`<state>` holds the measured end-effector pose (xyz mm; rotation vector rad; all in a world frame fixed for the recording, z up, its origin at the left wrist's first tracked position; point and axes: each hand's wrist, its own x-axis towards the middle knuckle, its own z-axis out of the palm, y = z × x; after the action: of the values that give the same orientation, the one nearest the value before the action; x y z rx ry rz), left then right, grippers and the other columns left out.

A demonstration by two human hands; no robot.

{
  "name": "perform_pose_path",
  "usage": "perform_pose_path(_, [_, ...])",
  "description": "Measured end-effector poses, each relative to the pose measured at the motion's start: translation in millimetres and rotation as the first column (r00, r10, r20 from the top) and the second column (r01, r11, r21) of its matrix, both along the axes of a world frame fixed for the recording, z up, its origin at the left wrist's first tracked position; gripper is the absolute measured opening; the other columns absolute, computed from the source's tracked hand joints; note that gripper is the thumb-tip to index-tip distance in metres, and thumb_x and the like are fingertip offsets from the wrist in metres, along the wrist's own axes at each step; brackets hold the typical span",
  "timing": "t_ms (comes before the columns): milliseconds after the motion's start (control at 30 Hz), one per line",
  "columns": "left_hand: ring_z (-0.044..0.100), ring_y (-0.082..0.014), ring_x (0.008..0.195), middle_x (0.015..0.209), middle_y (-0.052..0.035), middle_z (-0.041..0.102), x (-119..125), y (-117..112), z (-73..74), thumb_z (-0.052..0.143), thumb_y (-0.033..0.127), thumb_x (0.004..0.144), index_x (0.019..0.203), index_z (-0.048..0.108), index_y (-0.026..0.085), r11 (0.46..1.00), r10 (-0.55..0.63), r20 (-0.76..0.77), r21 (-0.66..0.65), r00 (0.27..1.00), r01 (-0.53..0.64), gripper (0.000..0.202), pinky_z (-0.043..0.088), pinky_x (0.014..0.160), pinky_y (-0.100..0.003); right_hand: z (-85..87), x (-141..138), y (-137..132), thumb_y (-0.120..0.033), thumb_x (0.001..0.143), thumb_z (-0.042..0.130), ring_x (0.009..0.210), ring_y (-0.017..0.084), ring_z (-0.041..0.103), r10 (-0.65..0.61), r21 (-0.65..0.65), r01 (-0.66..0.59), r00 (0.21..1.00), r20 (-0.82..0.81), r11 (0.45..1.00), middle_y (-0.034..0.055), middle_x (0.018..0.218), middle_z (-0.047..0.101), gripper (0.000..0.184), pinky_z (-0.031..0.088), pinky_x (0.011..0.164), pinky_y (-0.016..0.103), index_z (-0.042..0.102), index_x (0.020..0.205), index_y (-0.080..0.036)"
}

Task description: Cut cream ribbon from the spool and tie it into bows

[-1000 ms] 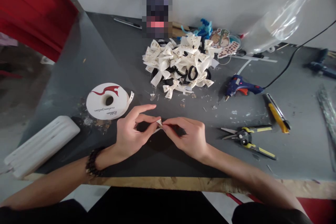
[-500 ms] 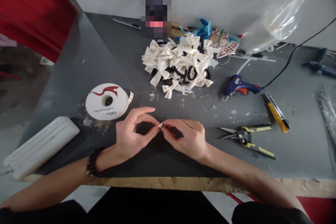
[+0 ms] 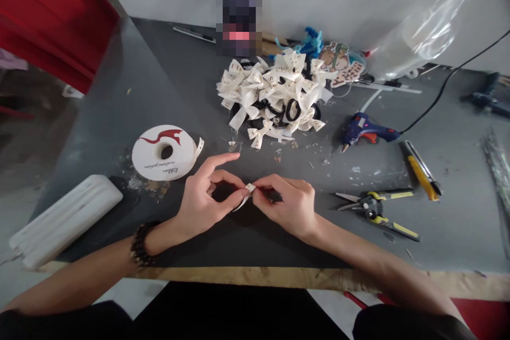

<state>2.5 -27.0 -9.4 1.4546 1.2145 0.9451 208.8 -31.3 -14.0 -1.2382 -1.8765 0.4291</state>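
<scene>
Pinched between the fingertips of both hands is a short piece of white ribbon (image 3: 249,188), with a narrow tail hanging down to the left. My left hand (image 3: 207,194) is closed on its left side with thumb and a finger, the index finger stretched out above. My right hand (image 3: 287,203) grips its right side with thumb and index finger. Beyond the hands lies a heap of white ribbon bows (image 3: 274,93) with black hair ties among them. A ribbon spool (image 3: 153,162) with a red mark lies flat beside my left hand.
Right of my hands lie yellow-handled snips (image 3: 372,207), a yellow utility knife (image 3: 423,172) and a blue glue gun (image 3: 364,130) with a black cord. A white elongated device (image 3: 67,220) sits at the left edge. A clear plastic bag (image 3: 422,32) stands at the back.
The ribbon piece shows more between my fingertips now, its tail hanging below. Both hands have shifted slightly right, and my left index finger reaches further out.
</scene>
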Motion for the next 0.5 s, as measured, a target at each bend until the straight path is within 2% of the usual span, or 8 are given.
perform_pose_path(100, [0.074,-0.0137,0.073,0.088,0.0005,0.077,-0.3,0.8,2.7,0.081,0.022,0.09,0.144,0.058,0.026,0.999,-0.053,-0.001,-0.009,0.999,0.053,0.059,0.06,0.066,-0.024,-0.6,0.6,0.4,-0.013,0.086,0.07,0.053,0.009,0.069,0.013,-0.01,-0.013,1.0,-0.001,1.0,-0.006,0.066,0.074,0.009,0.052,0.056,0.021,0.071,0.083,-0.021])
perform_pose_path(167, [0.074,-0.0139,0.075,0.088,0.0006,0.075,-0.8,1.6,2.8,0.08,0.022,0.092,0.144,0.058,0.026,0.996,-0.088,-0.006,-0.01,0.996,0.088,0.056,0.059,0.068,-0.024,-2.1,1.3,0.7,-0.014,0.089,0.071,0.057,0.01,0.071,0.046,-0.002,-0.046,0.999,0.001,0.999,-0.0047,0.071,0.076,0.007,0.055,0.059,0.021,0.072,0.089,-0.021])
perform_pose_path(300, [0.073,-0.0135,0.081,0.089,0.0005,0.074,-1.0,2.8,-0.1,0.08,0.023,0.092,0.136,0.06,0.025,0.994,-0.111,0.023,-0.002,0.994,0.111,0.049,0.06,0.076,-0.024,-5.9,2.5,0.9,-0.009,0.095,0.069,0.076,0.011,0.079,0.115,0.12,-0.119,0.993,0.037,0.986,-0.0027,0.09,0.084,0.018,0.061,0.074,0.021,0.075,0.105,-0.023])
perform_pose_path(367, [0.074,-0.0133,0.085,0.093,-0.0001,0.075,-1.0,2.6,-1.7,0.081,0.023,0.091,0.128,0.062,0.024,0.995,-0.103,0.039,0.007,0.994,0.103,0.041,0.061,0.08,-0.024,-6.1,2.9,1.1,-0.007,0.095,0.07,0.077,0.011,0.079,0.113,0.15,-0.119,0.993,0.043,0.982,-0.0036,0.091,0.084,0.019,0.062,0.077,0.021,0.076,0.102,-0.024])
perform_pose_path(500, [0.076,-0.0143,0.088,0.096,-0.001,0.078,-1.1,0.9,-3.7,0.081,0.021,0.091,0.123,0.064,0.024,0.996,-0.088,0.027,0.031,0.996,0.087,0.037,0.061,0.083,-0.025,-4.1,4.1,2.4,-0.01,0.094,0.07,0.078,0.013,0.079,0.109,0.087,-0.11,0.994,0.022,0.99,-0.002,0.091,0.083,0.014,0.064,0.076,0.024,0.075,0.098,-0.023])
